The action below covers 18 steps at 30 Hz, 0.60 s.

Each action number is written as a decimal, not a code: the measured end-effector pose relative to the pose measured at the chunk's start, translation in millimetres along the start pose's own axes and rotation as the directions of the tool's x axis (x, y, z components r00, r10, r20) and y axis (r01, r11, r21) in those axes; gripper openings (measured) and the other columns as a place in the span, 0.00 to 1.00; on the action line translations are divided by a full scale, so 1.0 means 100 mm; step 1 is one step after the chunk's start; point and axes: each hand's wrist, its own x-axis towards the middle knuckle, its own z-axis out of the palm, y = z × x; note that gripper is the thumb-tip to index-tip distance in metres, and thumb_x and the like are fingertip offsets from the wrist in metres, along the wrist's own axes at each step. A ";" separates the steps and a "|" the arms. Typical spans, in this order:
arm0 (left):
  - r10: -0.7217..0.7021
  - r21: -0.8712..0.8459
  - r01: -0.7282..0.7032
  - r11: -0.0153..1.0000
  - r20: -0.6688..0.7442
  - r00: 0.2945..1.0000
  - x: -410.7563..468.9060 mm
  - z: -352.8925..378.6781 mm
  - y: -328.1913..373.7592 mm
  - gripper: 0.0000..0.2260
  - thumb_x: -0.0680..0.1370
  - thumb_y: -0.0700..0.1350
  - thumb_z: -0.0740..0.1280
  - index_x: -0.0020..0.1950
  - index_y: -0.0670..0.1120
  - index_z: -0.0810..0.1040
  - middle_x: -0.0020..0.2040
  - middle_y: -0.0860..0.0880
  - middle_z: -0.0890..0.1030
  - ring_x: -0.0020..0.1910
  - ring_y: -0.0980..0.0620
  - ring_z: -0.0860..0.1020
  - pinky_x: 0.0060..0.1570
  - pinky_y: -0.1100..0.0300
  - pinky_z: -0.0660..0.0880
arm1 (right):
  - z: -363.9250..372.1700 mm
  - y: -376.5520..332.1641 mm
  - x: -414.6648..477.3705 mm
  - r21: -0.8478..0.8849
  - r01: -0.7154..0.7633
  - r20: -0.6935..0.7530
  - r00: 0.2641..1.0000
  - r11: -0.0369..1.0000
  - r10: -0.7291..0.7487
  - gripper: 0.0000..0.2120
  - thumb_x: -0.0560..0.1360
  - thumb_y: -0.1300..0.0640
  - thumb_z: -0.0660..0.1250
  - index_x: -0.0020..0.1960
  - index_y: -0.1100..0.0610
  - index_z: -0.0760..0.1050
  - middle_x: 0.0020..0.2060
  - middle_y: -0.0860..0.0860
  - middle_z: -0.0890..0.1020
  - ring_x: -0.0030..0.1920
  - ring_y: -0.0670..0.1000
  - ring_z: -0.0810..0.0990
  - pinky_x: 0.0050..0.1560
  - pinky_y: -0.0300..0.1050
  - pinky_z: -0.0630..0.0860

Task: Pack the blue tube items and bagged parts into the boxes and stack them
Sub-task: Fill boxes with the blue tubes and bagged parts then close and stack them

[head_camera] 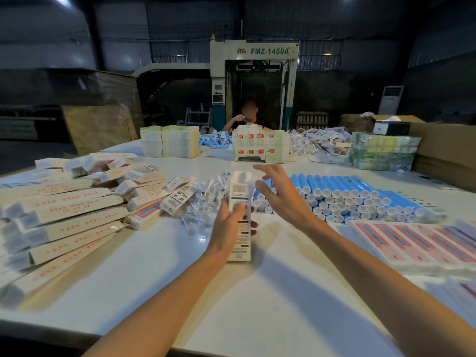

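Note:
My left hand (229,228) grips a long white printed box (240,199) above the middle of the white table (257,292), its far end pointing away from me. My right hand (280,191) hovers just right of the box with fingers spread, holding nothing, over the near end of a big stack of blue tubes with white caps (355,197). A heap of small clear bagged parts (203,202) lies just left of the box. Filled white boxes with red print (64,210) are piled at the left.
Flat pink-and-blue printed box blanks (417,240) lie at the right. Across the table are stacks of flat cartons (170,141), an upright carton bundle (260,146), more blue tubes (215,140) and a seated person (248,117). Cardboard boxes (443,150) line the far right.

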 end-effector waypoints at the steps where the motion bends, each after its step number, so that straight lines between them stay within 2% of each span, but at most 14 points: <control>1: 0.017 0.041 -0.013 0.999 -0.102 0.995 0.03 -0.06 -0.01 0.09 0.88 0.49 0.64 0.68 0.53 0.75 0.52 0.45 0.88 0.42 0.42 0.88 0.39 0.51 0.85 | 0.07 0.01 -0.01 0.037 -0.031 -0.055 0.998 0.999 0.033 0.15 0.86 0.55 0.61 0.73 0.52 0.74 0.66 0.47 0.74 0.61 0.43 0.76 0.63 0.41 0.75; 3: 0.054 0.134 -0.015 0.991 -0.295 0.954 0.10 -0.21 0.00 0.09 0.87 0.50 0.63 0.66 0.52 0.75 0.50 0.45 0.87 0.40 0.44 0.88 0.40 0.48 0.86 | 0.25 0.05 -0.01 0.046 -0.116 -0.035 0.992 0.992 0.117 0.14 0.86 0.61 0.61 0.70 0.58 0.75 0.63 0.52 0.78 0.59 0.47 0.78 0.64 0.51 0.77; 5: 0.084 0.170 -0.008 0.985 -0.448 0.890 0.18 -0.38 0.03 0.05 0.87 0.51 0.62 0.61 0.55 0.75 0.49 0.45 0.86 0.41 0.42 0.88 0.47 0.41 0.86 | 0.48 0.08 -0.03 -0.013 -0.121 0.153 0.981 0.993 0.122 0.16 0.84 0.67 0.61 0.71 0.61 0.74 0.64 0.57 0.78 0.62 0.52 0.77 0.66 0.56 0.75; 7: 0.111 0.194 0.001 0.981 -0.566 0.817 0.26 -0.52 0.08 0.05 0.85 0.54 0.61 0.58 0.55 0.75 0.48 0.47 0.85 0.45 0.40 0.87 0.50 0.41 0.84 | 0.74 0.08 -0.07 -0.054 -0.048 0.329 0.942 0.997 0.063 0.22 0.83 0.67 0.61 0.76 0.58 0.70 0.71 0.57 0.74 0.69 0.54 0.73 0.73 0.56 0.71; 9: 0.157 0.270 0.033 0.962 -0.649 0.745 0.30 -0.62 0.13 0.13 0.84 0.57 0.59 0.61 0.51 0.75 0.49 0.47 0.84 0.49 0.39 0.85 0.50 0.46 0.79 | 0.99 0.05 -0.07 -0.084 0.028 0.434 0.901 0.996 0.011 0.26 0.83 0.65 0.61 0.80 0.52 0.66 0.77 0.54 0.69 0.76 0.54 0.66 0.77 0.51 0.62; 11: 0.189 0.305 0.045 0.951 -0.692 0.697 0.32 -0.67 0.15 0.18 0.82 0.59 0.58 0.63 0.49 0.75 0.56 0.44 0.84 0.51 0.39 0.82 0.50 0.46 0.77 | 1.19 0.00 -0.01 -0.108 0.111 0.521 0.852 0.988 -0.039 0.25 0.82 0.66 0.61 0.78 0.55 0.68 0.76 0.56 0.71 0.75 0.56 0.67 0.77 0.51 0.61; 12: 0.193 0.305 0.041 0.952 -0.697 0.690 0.32 -0.68 0.16 0.19 0.81 0.60 0.58 0.63 0.49 0.75 0.58 0.43 0.84 0.51 0.39 0.82 0.52 0.44 0.79 | 1.26 -0.03 0.02 -0.119 0.150 0.562 0.825 0.981 -0.058 0.22 0.81 0.68 0.61 0.75 0.59 0.71 0.73 0.59 0.73 0.72 0.58 0.70 0.75 0.54 0.66; 14: 0.196 0.306 0.035 0.952 -0.689 0.697 0.32 -0.68 0.18 0.19 0.80 0.60 0.57 0.62 0.49 0.75 0.58 0.44 0.84 0.52 0.39 0.83 0.56 0.40 0.80 | 1.33 -0.07 0.05 -0.139 0.196 0.593 0.802 0.971 -0.077 0.17 0.81 0.67 0.62 0.69 0.63 0.76 0.66 0.61 0.77 0.65 0.61 0.75 0.65 0.58 0.73; 18: 0.203 0.294 -0.005 0.956 -0.647 0.735 0.32 -0.64 0.18 0.16 0.81 0.58 0.58 0.62 0.51 0.75 0.58 0.44 0.84 0.50 0.42 0.83 0.53 0.42 0.80 | 1.33 -0.07 0.03 -0.209 0.233 0.476 0.873 0.950 -0.110 0.12 0.80 0.65 0.64 0.61 0.62 0.81 0.55 0.60 0.80 0.56 0.60 0.77 0.54 0.56 0.75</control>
